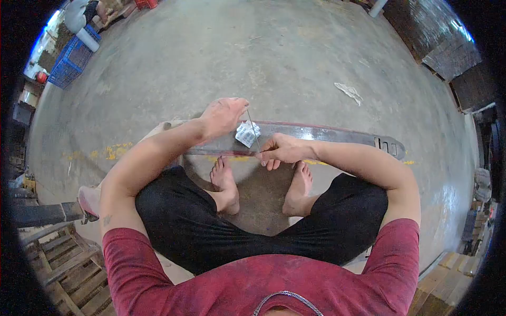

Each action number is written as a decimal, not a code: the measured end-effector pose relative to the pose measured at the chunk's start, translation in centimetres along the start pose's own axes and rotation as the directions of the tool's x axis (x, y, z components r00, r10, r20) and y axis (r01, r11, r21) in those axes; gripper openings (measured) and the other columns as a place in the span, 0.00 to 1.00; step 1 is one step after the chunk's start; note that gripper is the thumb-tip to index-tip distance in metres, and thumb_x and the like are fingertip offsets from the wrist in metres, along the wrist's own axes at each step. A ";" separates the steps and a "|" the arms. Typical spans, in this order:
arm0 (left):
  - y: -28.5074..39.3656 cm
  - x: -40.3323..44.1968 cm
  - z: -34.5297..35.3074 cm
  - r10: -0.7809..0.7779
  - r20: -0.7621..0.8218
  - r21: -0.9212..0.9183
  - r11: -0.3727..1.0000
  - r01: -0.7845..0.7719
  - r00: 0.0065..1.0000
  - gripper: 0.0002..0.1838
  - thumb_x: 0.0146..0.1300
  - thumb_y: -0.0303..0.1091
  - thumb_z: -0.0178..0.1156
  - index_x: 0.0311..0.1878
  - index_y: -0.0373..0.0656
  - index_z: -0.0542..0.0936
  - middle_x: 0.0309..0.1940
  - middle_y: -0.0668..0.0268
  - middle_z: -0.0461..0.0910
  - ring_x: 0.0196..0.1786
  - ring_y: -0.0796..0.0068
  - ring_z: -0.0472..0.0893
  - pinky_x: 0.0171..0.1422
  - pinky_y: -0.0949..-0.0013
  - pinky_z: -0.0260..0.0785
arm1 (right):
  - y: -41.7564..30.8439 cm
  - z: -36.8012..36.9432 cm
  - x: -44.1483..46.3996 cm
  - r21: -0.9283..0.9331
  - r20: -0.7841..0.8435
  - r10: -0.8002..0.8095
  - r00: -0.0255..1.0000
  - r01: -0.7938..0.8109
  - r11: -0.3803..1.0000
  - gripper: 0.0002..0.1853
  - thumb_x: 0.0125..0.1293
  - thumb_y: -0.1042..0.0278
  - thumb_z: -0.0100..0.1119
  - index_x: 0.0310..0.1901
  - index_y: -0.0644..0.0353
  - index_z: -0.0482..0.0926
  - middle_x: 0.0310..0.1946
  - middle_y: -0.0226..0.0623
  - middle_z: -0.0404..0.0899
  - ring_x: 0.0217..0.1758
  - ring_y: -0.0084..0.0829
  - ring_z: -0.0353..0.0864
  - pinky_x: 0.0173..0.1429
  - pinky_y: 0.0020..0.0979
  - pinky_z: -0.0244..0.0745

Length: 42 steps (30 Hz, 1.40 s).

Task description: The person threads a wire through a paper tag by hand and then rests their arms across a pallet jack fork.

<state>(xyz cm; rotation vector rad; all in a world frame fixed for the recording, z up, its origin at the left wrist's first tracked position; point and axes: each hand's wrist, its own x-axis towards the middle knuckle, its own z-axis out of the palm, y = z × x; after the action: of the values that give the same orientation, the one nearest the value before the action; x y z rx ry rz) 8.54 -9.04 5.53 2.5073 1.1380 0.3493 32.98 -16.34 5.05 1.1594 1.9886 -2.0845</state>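
A thin, straight, greyish rod (254,128) slants between my two hands; I cannot make out whether it is wire or a stick. My left hand (224,116) is closed, its fingertips pinching the upper end. Lower down and to the right, my right hand (282,148) pinches the other end, fingers curled. Just behind the rod, a small crumpled white-and-silver packet with print (245,136) lies on a long grey metal bar (327,135), which looks like a pallet jack fork. Whether the rod touches the packet cannot be seen.
My bare feet (225,184) rest on the concrete floor behind the bar. A white scrap (349,93) lies farther out. Blue crates (73,60) and a person (87,15) are at upper left. Wooden pallets (68,268) stand lower left, wrapped stacks (443,45) upper right, cartons (445,282) lower right.
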 end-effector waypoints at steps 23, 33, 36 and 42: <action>2.5 0.2 -0.7 0.158 -0.221 0.069 0.987 -0.146 0.962 0.18 0.68 0.31 0.56 0.58 0.36 0.73 0.45 0.46 0.82 0.45 0.40 0.84 0.46 0.49 0.78 | -4.8 1.2 0.1 0.584 -0.148 -0.086 0.985 0.157 0.797 0.15 0.79 0.60 0.58 0.39 0.64 0.80 0.31 0.37 0.86 0.29 0.25 0.85 0.34 0.25 0.80; 2.4 0.6 -0.6 0.299 -0.318 0.139 0.954 -0.267 0.900 0.20 0.64 0.31 0.59 0.58 0.38 0.73 0.43 0.51 0.82 0.40 0.47 0.86 0.40 0.52 0.79 | -5.8 1.8 -0.3 0.562 -0.203 -0.129 0.971 0.223 0.796 0.16 0.76 0.58 0.63 0.36 0.63 0.82 0.31 0.36 0.87 0.28 0.23 0.84 0.32 0.23 0.77; 2.7 0.6 -0.8 0.293 -0.321 0.151 0.955 -0.257 0.901 0.19 0.64 0.31 0.59 0.58 0.39 0.73 0.43 0.52 0.82 0.39 0.47 0.86 0.39 0.52 0.79 | -5.8 1.6 -0.3 0.586 -0.188 -0.133 0.973 0.220 0.780 0.16 0.76 0.58 0.62 0.37 0.63 0.82 0.31 0.35 0.87 0.28 0.23 0.84 0.31 0.22 0.76; 2.8 0.6 -1.0 0.322 -0.332 0.155 0.946 -0.286 0.887 0.19 0.63 0.31 0.59 0.57 0.39 0.73 0.43 0.53 0.82 0.38 0.48 0.86 0.38 0.53 0.79 | -5.2 0.9 0.0 0.606 -0.206 -0.103 0.973 0.210 0.768 0.15 0.77 0.58 0.61 0.37 0.61 0.81 0.28 0.31 0.84 0.27 0.23 0.83 0.30 0.22 0.75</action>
<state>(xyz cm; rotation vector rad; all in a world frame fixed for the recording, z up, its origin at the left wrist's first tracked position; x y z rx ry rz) 10.44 -10.01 7.65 2.7944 0.8914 0.8798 29.94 -16.18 9.41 1.3038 1.5012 -2.9689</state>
